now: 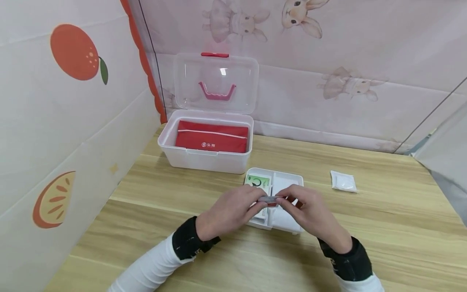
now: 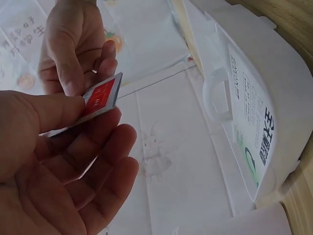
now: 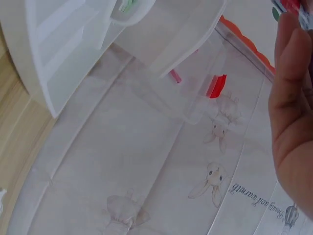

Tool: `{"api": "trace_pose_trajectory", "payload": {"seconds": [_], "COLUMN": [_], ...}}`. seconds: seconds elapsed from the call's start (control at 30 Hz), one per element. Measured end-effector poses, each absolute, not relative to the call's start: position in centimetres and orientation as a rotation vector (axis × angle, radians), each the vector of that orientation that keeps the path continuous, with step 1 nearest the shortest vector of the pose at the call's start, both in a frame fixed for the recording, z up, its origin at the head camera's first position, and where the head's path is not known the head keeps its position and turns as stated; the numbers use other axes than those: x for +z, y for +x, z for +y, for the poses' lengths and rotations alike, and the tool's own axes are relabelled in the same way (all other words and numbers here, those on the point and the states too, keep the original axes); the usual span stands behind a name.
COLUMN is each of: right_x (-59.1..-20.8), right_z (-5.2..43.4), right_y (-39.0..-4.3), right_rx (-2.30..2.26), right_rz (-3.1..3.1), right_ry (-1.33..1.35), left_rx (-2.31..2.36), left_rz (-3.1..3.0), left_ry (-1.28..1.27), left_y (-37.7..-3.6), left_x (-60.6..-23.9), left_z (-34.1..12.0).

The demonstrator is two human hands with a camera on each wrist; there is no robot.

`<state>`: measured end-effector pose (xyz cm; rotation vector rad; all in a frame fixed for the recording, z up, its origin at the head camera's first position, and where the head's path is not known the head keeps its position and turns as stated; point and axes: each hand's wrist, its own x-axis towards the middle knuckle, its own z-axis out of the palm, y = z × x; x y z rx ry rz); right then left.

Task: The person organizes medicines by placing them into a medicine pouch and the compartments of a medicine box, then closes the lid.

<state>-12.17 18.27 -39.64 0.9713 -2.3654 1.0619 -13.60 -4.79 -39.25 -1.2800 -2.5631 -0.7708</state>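
Two hands are shown meeting over a white tray [image 1: 292,177] near the middle of the wooden surface [image 1: 365,243]. At far left, an open clear-lidded box [image 1: 204,156] with a red pouch [image 1: 211,138] inside is set against the wall. The left hand [image 1: 228,213] and the right hand [image 1: 315,213] are each pinched on one end of a small red-and-silver sachet [image 2: 100,98], which is held just above the tray. The step in hand is judged to be tearing or opening; opposed pulls from both pinches would be called for next. At right, a small white packet [image 1: 343,181] is left lying apart.
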Motion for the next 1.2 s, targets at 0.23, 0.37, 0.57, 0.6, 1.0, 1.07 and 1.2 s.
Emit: {"api": "trace_pose_trajectory", "payload": {"seconds": [0.23,0.37,0.57,0.6,1.0,1.07,1.2], "right_x": [-39.3,-40.0,-42.4,-42.7,-39.2,-39.2,-40.0], "right_z": [20.2,20.9,20.7,20.7,21.2,20.7,19.8], "right_y": [-12.8,-13.2,-14.5,-14.6,-12.4,-12.3,-12.4], "right_rx": [0.843,0.668,0.469,0.453,0.588,0.551,0.456], "right_rz": [-2.433,-2.528,-2.689,-2.701,-2.928,-2.998,-3.114], "right_ry": [0.761,0.584,0.445,0.440,0.718,0.742,0.760], "left_rx": [-0.894,-0.847,-0.749,-0.737,-0.633,-0.613,-0.599], "left_rz": [-2.646,-2.634,-2.624,-2.625,-2.649,-2.648,-2.661], "left_ry": [-1.138,-1.135,-1.169,-1.171,-1.257,-1.284,-1.328], "left_y": [-13.7,-13.7,-13.7,-13.7,-13.8,-13.8,-13.7], "left_x": [-38.8,-38.9,-39.0,-39.0,-39.3,-39.5,-39.7], "left_z": [-4.9,-5.0,-5.0,-5.0,-4.6,-4.6,-4.5]}}
